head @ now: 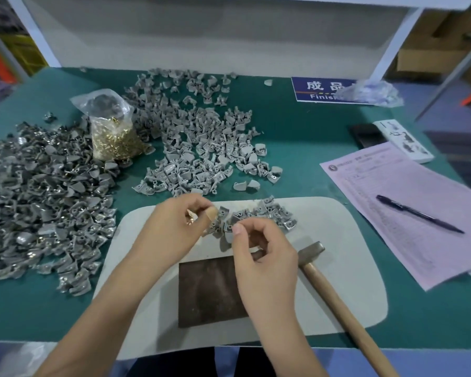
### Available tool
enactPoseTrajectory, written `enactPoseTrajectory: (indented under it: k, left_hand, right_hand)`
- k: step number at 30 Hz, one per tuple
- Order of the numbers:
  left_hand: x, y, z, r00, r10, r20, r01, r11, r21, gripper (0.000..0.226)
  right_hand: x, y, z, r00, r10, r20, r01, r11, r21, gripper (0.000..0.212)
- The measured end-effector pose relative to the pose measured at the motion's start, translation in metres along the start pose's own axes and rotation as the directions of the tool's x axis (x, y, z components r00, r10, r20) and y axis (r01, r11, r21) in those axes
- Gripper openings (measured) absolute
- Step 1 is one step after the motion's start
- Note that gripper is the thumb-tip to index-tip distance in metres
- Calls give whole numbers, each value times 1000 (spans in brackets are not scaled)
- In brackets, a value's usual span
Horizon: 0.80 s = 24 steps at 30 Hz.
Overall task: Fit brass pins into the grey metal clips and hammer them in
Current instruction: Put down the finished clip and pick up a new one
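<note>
Two hands work over the grey mat (pixel 337 240). Your left hand (pixel 174 227) has its grip curled on a few brass pins (pixel 190 217), mostly hidden in the palm. Your right hand (pixel 259 248) pinches fingertips together; whether a pin sits there is too small to tell. Grey metal clips (pixel 264 213) lie just beyond both grips, some covered by fingers. The hammer (pixel 335 295), just right of the right grip, is cut off below.

A blue sign (pixel 322 89) on the table reads "成品" — below it, "Finis", partly hidden.
</note>
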<state>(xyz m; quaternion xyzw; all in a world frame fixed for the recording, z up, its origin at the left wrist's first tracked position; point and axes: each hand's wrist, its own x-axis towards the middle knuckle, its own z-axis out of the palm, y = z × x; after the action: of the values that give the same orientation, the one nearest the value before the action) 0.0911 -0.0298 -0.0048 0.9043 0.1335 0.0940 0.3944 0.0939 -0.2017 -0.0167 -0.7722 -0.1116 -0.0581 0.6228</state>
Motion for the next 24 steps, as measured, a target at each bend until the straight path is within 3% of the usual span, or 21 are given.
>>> enactPoseTrajectory:
  k: [3,8,11,13,15,18,20,24]
  left_hand:
    - [18,-5,3,1000,7,-28,1,962,272,10]
    - [37,-6,11,996,17,86,-48,928,370,7]
    - [34,-3,12,995,86,46,-97,900,425,5]
    - [24,1,7,985,169,-35,-145,919,366,4]
    - [9,9,0,977,201,-69,-188,969,160,2]
    - [-24,22,-9,972,235,28,-234,971,-55,3]
    - [-47,28,-13,946,287,150,-277,957,-86,4]
    - [-77,30,-17,898,329,292,-348,938,14,3]
  right_hand:
    - [-1,-1,0,1000,0,23,1,1000,-6,6]
    - [1,0,1,999,-20,47,21,1000,-21,5]
    - [0,0,1,999,-17,48,18,1000,-26,7]
    - [0,-2,0,1000,-5,25,5,1000,5,8]
    - [1,-2,-2,999,34,-15,-33,997,73,8]
    - [5,-1,-12,985,174,-7,-166,949,267,7]
    - [6,0,-24,978,207,3,-198,930,310,7]
    - [-3,-1,-44,996,93,2,-92,986,138,6]
